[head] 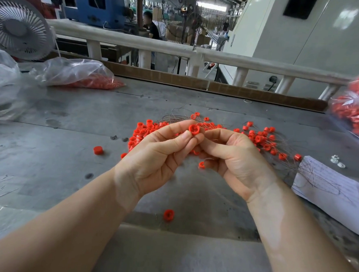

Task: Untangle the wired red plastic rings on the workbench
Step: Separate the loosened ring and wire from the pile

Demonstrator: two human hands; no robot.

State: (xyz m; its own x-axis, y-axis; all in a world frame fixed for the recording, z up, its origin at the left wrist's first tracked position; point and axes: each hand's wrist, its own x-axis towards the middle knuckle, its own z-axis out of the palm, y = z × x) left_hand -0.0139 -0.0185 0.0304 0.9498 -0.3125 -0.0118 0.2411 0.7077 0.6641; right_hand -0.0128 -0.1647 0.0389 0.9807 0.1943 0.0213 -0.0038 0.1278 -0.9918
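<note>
A: Above the near-middle of the workbench (70, 112), both hands are raised, palms turned toward the person. Left to right: the left hand (158, 155) pinches a single red ring (194, 130) between thumb tip and forefinger, open bore facing the camera. The ring sits at the fingertips of both hands, between them, slightly nearer the left.

B: And the right hand (234, 158)?

A: Fingers curled inward, tips meeting the ring from the right side. It seems to pinch something thin beneath the ring. Probably wire, but I cannot resolve it. Another ring (201, 164) shows near its lower fingers; whether it is held or lying on the table, cannot tell.

B: Where is the rest of the tangle?

A: Directly beyond the hands, on the bench: a pile of rings (142, 131) behind the left hand, then wired rings (262, 138) spreading rightward with fine wires (175, 112) looping over them and trailing onto a sheet of paper (329, 187) at far right.

B: So the pull direction?

A: Judgement only: the wire runs away and rightward, so drawing the ring toward the body and left would free it. Snagging neighbours is the risk.
</note>
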